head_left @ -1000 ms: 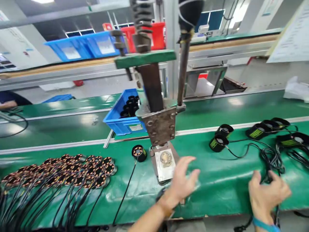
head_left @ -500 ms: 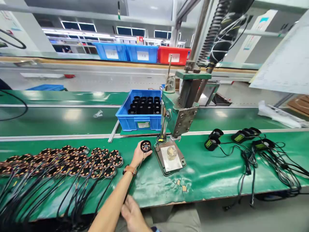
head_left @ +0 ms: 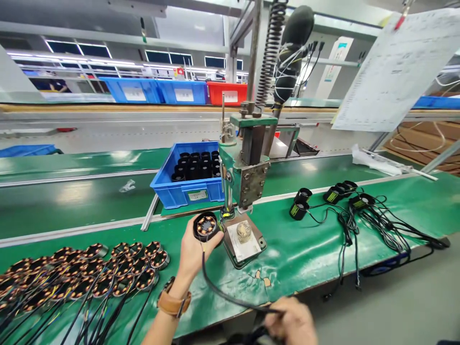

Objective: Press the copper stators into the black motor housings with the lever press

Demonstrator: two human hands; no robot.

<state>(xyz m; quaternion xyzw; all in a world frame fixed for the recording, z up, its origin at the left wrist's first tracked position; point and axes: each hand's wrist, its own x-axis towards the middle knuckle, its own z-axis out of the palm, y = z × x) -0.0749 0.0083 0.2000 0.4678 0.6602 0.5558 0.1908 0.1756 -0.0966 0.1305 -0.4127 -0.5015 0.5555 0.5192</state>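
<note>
My left hand (head_left: 199, 244) is wrapped round a black cylindrical housing (head_left: 205, 226), held upright just left of the press base. A ring of copper coils shows in the housing's open top. From it a black cable (head_left: 230, 299) curves down to the right, and my right hand (head_left: 293, 321), slightly blurred, is closed on it near the table's front edge. The green hand press (head_left: 247, 167) stands right of my left hand, with a round pad (head_left: 244, 231) on its base plate (head_left: 247, 249).
Rows of copper-wound stators (head_left: 93, 273) with cables lie at the left. A blue bin (head_left: 187, 194) of black housings sits behind my left hand. Black housings with cables (head_left: 299, 209) stand at the right. A paper sheet (head_left: 395, 72) hangs at the upper right.
The housing is now nearer and larger in view. My right hand has moved from beside my left forearm out to the right, drawing the cable along. The view has shifted to the right.
</note>
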